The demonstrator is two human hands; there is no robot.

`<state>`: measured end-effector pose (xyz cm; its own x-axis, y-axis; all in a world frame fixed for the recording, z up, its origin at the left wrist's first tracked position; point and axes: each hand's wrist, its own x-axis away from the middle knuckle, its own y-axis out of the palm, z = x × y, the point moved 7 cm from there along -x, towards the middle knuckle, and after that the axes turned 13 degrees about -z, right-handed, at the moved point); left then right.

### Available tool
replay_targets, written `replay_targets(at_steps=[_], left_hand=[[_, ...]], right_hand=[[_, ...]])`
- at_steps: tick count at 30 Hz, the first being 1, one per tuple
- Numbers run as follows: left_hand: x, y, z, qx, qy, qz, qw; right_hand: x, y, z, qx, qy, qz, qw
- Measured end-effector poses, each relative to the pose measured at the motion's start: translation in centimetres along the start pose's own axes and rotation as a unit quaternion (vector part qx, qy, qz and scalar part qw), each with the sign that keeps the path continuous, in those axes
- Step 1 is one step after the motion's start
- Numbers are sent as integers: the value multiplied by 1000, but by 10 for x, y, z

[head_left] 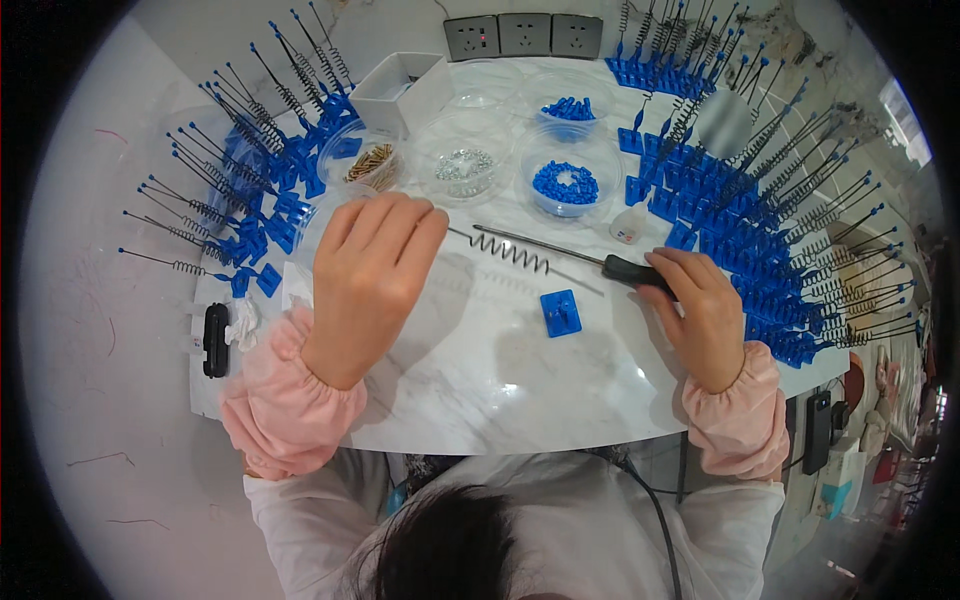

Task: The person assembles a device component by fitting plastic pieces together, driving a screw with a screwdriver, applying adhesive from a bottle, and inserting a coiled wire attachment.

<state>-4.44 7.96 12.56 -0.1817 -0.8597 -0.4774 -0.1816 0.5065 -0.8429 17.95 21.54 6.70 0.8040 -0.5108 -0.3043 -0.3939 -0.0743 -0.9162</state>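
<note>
My left hand (375, 270) is raised over the left middle of the table, fingers closed in a pinch on one end of a dark wire with a coiled spring (512, 254). The wire slants down to the right, its straight tail ending near the screwdriver. In my right hand (703, 315) is the black handle of a screwdriver (632, 272); its thin shaft points left and passes over the coil's upper end. A blue square base (561, 313) with a raised middle lies on the table between my hands, touched by neither.
Clear bowls hold brass-coloured pieces (371, 165), silvery small parts (466, 170) and small blue parts (566, 184). A white box (400, 92) stands behind them. Rows of blue bases with upright springs (700, 170) line both sides. A small bottle (629, 224) stands near the screwdriver.
</note>
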Motion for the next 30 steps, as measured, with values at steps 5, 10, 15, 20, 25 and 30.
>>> replay_targets(at_steps=[5,10,15,20,25,30], left_hand=[[15,-13,22,14,40,-33,999],[23,-17,52,6,66,-22,998],[32,-24,67,6,104,31,994],[43,-49,2,-54,-4,50,997],[45,-10,-107,86,-168,-24,982],[57,54,-123,74,-133,-215,965]], right_hand=[[-10,-12,-26,-277,-26,-77,957],[-18,8,-62,-459,-39,-237,856],[-16,31,-65,-481,-15,-324,815],[-14,36,-44,-488,-2,-274,829],[-9,17,-17,-603,-9,3,798],[-11,12,-18,-573,-61,63,815]])
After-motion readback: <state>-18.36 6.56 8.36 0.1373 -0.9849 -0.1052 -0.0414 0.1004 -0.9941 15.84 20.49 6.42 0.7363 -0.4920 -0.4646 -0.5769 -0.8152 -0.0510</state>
